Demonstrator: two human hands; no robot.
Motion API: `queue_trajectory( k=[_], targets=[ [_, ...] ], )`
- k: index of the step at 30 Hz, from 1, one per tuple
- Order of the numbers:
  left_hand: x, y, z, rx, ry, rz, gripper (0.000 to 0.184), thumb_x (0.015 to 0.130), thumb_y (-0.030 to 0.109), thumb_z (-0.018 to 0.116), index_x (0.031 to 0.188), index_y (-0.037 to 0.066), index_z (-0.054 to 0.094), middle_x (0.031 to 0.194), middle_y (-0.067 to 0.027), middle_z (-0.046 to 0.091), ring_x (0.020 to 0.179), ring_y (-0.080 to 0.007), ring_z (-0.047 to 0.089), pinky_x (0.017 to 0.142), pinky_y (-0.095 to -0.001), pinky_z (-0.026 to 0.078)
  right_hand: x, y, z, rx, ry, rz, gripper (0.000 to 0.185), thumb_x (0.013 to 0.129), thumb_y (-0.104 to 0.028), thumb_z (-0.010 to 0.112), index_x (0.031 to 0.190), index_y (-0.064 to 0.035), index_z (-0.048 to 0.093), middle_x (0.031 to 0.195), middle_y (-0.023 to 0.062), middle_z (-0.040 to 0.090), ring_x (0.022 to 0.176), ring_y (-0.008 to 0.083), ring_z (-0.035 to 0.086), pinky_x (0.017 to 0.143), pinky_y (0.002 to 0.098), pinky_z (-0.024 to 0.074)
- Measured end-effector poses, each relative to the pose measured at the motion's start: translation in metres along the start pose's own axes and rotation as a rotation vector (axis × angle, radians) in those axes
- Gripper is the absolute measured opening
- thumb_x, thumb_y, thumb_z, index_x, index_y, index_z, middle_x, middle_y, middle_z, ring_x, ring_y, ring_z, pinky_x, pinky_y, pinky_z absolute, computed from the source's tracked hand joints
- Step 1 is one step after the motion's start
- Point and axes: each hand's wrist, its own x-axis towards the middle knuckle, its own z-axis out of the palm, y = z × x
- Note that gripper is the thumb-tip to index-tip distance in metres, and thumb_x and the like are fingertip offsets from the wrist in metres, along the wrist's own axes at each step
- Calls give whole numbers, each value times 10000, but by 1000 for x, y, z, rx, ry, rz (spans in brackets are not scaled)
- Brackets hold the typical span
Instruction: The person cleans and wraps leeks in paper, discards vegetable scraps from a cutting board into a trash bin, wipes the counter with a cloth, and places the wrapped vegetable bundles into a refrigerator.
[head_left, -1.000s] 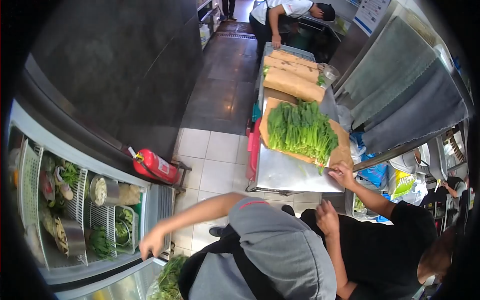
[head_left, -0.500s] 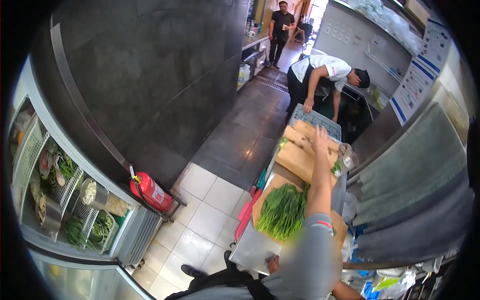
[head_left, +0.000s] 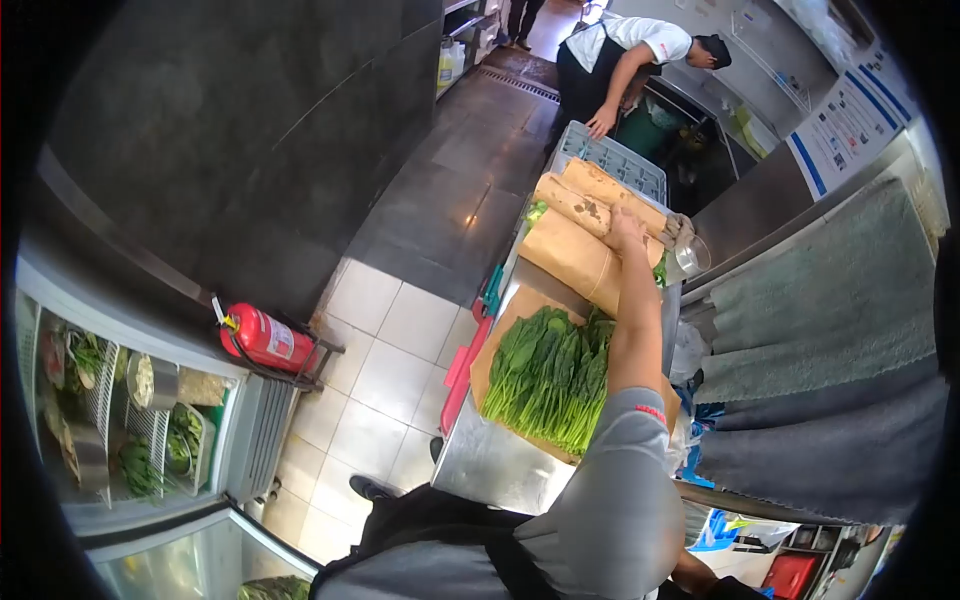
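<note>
My right hand [head_left: 627,230] reaches forward in a grey sleeve. Its fingers are bent round the edge of a brown paper roll [head_left: 572,206] on the metal cart [head_left: 490,462]. Other rolls lie against that one: a wider paper roll [head_left: 562,258] nearer to me and another roll [head_left: 612,186] behind. Leafy greens [head_left: 548,380] rest on open brown paper in front of the rolls, partly covered by my forearm. A glass container [head_left: 690,258] stands beside the rolls on the right. My left hand is out of view.
A co-worker [head_left: 640,45] leans over the far end, one hand on a grey crate [head_left: 615,163]. On the left are an open fridge [head_left: 235,430] and a fire extinguisher [head_left: 268,338]. Grey cloths [head_left: 820,300] hang at the right. More greens [head_left: 275,588] show at the bottom edge.
My right arm has swung from the fridge side to over the cart. Its spread fingers have come down and closed on a paper roll. The black-sleeved co-worker's hands have left the cart's near end.
</note>
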Motion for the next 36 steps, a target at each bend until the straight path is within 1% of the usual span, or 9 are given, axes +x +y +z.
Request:
queue_trajectory(
  k=[2, 3, 9, 14, 19, 23, 29, 31, 36],
  targets=[
    [-2, -17, -22, -31, -13, 10, 450, 766, 106, 613, 1174, -3, 456, 1022, -109, 603, 897, -225, 590, 784, -325, 472, -8, -7, -7, 26, 36, -17, 394, 771, -199, 615, 1134, -100, 497, 1148, 148, 541, 1039, 277, 553, 850, 498, 426],
    [-2, -27, -36, -61, -25, 22, 450, 770, 109, 612, 1176, -3, 453, 1021, -109, 603, 895, -226, 591, 783, -326, 473, -7, -8, -12, 31, 35, 25, 621, 627, -233, 710, 1181, -112, 456, 1131, 143, 551, 1057, 317, 532, 923, 489, 381],
    [-16, -85, -92, -243, -106, 120, 349, 755, 98, 646, 1061, -5, 514, 913, -113, 625, 765, -198, 611, 711, -313, 495, 10, -21, -38, -145, 413, -222, 553, 634, -235, 704, 1125, -91, 495, 1057, 154, 579, 978, 326, 567, 822, 458, 447],
    [-43, 0, -63, 87, -38, 49, 356, 572, 105, 728, 901, -12, 660, 920, -104, 611, 902, -211, 557, 836, -323, 441, -87, -124, -146, -69, 712, -606, 555, 632, -218, 707, 1126, -78, 498, 1032, 159, 581, 963, 340, 566, 797, 434, 457],
    [-28, -33, -75, 222, -19, 165, 513, 518, 148, 775, 1001, 25, 653, 1191, -151, 434, 1092, -285, 440, 940, -350, 376, -242, -322, -194, 410, -59, -952, 667, 551, -196, 762, 1142, -61, 486, 1035, 144, 575, 973, 323, 556, 838, 382, 450],
    [-34, -32, -73, 228, -7, 167, 603, 502, 141, 769, 1076, 31, 620, 1231, -161, 399, 1151, -297, 417, 997, -352, 336, -338, -495, -124, 699, -789, -1334, 811, 468, -261, 848, 1164, -42, 493, 1062, 127, 589, 981, 231, 576, 868, 317, 451],
    [-39, -34, -75, 199, 46, 123, 580, 468, 168, 776, 1023, 62, 645, 1169, -181, 453, 1110, -324, 449, 955, -366, 376, -521, -756, -84, 1155, -1594, -1177, 656, 621, -127, 793, 1187, -1, 486, 1093, 94, 581, 997, 157, 548, 878, 288, 433],
    [-39, -34, -74, 253, 78, 140, 574, 464, 177, 773, 1014, 66, 650, 1139, -191, 460, 1061, -337, 481, 916, -360, 404, -557, -834, -102, 1207, -1539, -1052, 582, 665, -109, 759, 1173, -2, 495, 1087, 105, 584, 996, 160, 550, 864, 284, 440],
    [-38, -12, -72, 152, 168, 86, 444, 539, 148, 791, 949, 31, 666, 1218, -226, 425, 1134, -366, 450, 965, -356, 367, -594, -1022, -113, 1419, -803, -1014, 584, 685, -190, 704, 1180, 13, 470, 1117, 162, 578, 995, 261, 569, 844, 341, 461]
  ],
)
